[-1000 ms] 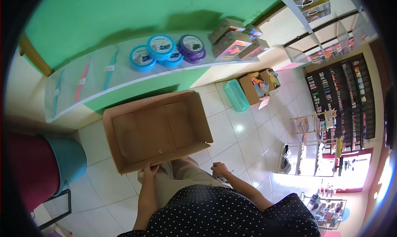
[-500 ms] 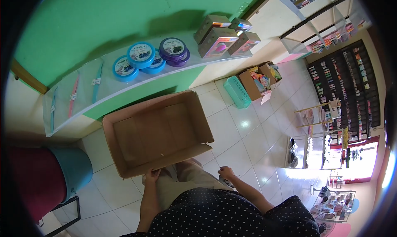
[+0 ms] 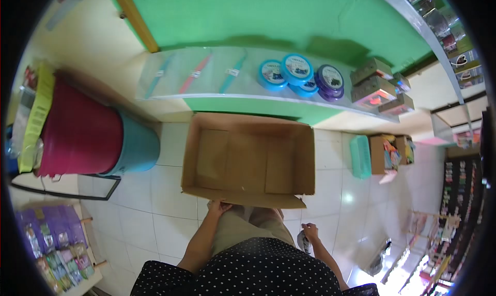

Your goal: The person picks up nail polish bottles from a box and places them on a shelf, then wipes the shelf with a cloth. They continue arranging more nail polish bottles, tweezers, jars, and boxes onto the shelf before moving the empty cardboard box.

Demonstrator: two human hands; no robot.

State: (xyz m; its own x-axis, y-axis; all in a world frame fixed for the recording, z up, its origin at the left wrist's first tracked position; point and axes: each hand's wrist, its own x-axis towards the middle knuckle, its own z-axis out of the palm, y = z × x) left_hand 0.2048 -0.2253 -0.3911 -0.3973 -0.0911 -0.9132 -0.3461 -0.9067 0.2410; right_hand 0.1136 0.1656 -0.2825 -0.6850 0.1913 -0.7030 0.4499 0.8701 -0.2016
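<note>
A large open-topped cardboard box (image 3: 248,154) is in front of my body, its brown inner bottom showing. My left hand (image 3: 219,207) grips the box's near edge, left of its middle, with the fingers partly hidden under the rim. The near right corner of the box is torn. My right hand (image 3: 310,231) hangs beside my right leg, apart from the box, with its fingers curled. A small grey item (image 3: 305,243) shows right by these fingers; I cannot tell whether they hold it.
A glass shelf (image 3: 227,92) beyond the box carries blue and purple round tubs (image 3: 297,68), packaged sticks and small boxes (image 3: 374,92). Red (image 3: 82,133) and teal bins (image 3: 138,146) stand left. A green basket (image 3: 360,156) and an open carton (image 3: 383,154) sit right on the tiled floor.
My view has turned left, so the shelf, basket and carton sit further right and more of the bins shows. My left hand keeps its grip on the box; my right hand stays low.
</note>
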